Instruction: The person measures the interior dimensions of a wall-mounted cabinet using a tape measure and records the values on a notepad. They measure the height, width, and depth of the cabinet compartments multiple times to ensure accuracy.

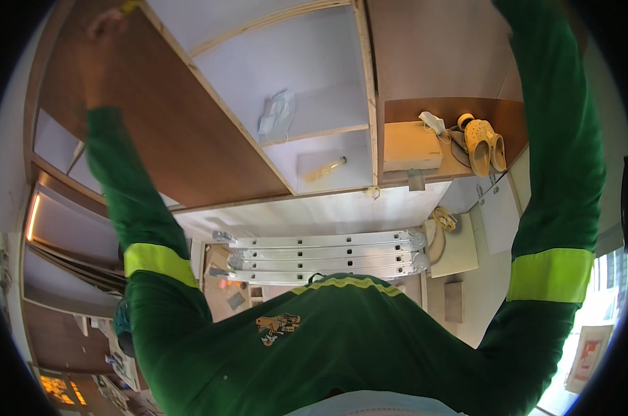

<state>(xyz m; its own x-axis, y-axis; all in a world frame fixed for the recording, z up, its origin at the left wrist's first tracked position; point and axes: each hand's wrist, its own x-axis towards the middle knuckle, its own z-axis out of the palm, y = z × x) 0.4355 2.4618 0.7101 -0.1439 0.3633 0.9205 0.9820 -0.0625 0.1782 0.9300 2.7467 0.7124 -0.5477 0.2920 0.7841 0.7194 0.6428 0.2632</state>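
Note:
My left arm, in a green sleeve with a lime band, reaches up to the far left. There my left hand (106,28) is raised in front of a brown cabinet panel (203,132). Its fingers look closed around a small yellow thing (129,7) at the picture's upper edge; blur hides what kind it is. My right arm (563,139) stretches up along the right side, and its hand is cut off by the top edge. Between the arms stands an open white cabinet (286,62) with raw wooden edges. A face mask (278,114) and a bottle of yellowish liquid (325,169) lie in its compartments.
A brown shelf at right holds a white box (411,147), yellow clogs (479,142) and a roll of tape (465,120). Below me is a metal ladder (328,260) with plastic-wrapped ends. A coiled yellow cord (444,219) lies near it. Bright window light comes in at right.

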